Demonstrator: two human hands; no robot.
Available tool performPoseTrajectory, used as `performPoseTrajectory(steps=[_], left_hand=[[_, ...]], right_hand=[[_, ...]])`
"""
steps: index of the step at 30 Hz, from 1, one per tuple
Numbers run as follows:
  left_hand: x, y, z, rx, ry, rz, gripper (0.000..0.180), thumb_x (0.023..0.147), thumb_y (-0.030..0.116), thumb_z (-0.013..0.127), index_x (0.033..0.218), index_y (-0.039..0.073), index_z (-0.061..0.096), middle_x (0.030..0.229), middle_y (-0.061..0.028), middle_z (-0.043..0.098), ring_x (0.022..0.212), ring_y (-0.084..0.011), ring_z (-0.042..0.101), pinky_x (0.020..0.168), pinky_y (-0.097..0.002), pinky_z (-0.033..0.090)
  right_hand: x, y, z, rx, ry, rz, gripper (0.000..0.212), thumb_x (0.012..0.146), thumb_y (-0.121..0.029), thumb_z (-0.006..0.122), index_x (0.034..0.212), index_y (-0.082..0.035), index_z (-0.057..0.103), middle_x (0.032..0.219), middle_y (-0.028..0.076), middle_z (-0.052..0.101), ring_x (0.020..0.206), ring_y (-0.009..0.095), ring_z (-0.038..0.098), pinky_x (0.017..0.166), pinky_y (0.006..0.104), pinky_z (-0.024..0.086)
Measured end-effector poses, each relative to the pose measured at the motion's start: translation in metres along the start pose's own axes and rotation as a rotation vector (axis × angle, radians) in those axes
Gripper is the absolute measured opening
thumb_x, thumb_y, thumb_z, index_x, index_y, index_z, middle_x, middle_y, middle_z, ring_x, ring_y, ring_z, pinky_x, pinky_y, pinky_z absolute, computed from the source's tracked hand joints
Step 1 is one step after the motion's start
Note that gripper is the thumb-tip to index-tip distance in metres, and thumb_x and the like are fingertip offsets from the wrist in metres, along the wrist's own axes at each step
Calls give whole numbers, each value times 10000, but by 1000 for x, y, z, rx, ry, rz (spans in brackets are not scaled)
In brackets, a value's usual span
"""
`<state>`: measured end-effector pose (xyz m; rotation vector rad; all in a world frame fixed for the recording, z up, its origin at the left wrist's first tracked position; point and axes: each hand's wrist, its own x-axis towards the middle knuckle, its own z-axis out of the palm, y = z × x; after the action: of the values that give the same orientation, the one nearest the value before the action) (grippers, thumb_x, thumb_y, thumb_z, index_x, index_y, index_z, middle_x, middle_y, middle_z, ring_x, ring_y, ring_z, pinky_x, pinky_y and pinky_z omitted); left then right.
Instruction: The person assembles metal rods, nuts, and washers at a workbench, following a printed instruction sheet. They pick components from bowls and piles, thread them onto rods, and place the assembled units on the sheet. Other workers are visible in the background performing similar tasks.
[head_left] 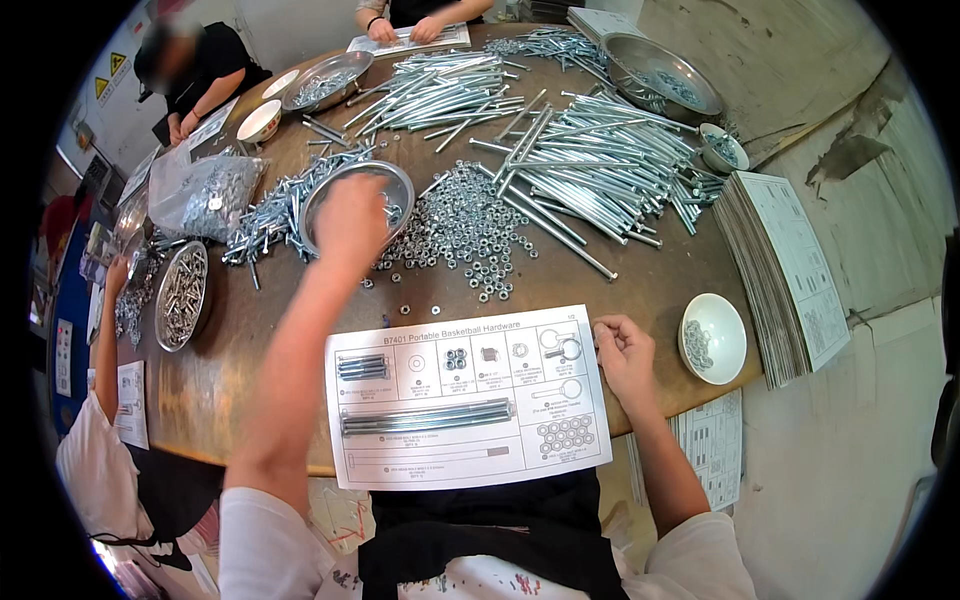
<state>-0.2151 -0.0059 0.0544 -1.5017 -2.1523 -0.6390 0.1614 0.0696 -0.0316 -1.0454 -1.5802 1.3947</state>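
Note:
My left hand point(352, 205) reaches into a round metal bowl point(399, 172) of small metal parts. It is smeared by motion and its fingers do not show clearly. By the right edge of a printed card point(405, 480) is my right hand point(627, 358), its fingers curled in; what they hold, if anything, is hidden. The card lies at the table's near edge, divided into boxes with outlines of hardware. A bundle of long bolts point(428, 417), a group of short bolts point(362, 367) and several nuts point(455, 359) appear to lie on it.
Beyond the card spread loose nuts point(460, 225), long bolts point(590, 165) and short bolts point(265, 215). A white bowl of washers point(735, 335) and a stack of cards point(790, 265) stand right. Left are a plastic bag of parts point(208, 195) and a steel bowl point(204, 305). Other people sit around the table.

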Motion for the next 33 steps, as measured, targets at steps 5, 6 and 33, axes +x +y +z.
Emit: performPoseTrajectory(steps=[5,6,33], left_hand=[[12,-83,22,95,-903,-207,257,723,293,785,878,90,754,944,-147,722,912,-313,690,817,-414,542],[15,-76,24,93,-845,-267,263,667,312,822,822,106,771,926,-147,731,906,-296,698,831,-393,542],[-21,115,-20,-1331,-1106,-351,227,912,248,711,850,30,717,761,-6,663,689,-67,590,592,-223,476]], right_hand=[[-6,-3,-1,-178,47,-103,70,903,-11,625,897,47,663,684,-22,618,598,10,534,522,187,424],[-5,-7,1,-220,64,-124,72,902,-11,624,888,49,663,676,-23,614,598,10,536,522,186,422],[25,-107,34,-296,-333,-440,115,833,-72,711,903,19,703,755,84,677,652,144,649,586,267,509]])
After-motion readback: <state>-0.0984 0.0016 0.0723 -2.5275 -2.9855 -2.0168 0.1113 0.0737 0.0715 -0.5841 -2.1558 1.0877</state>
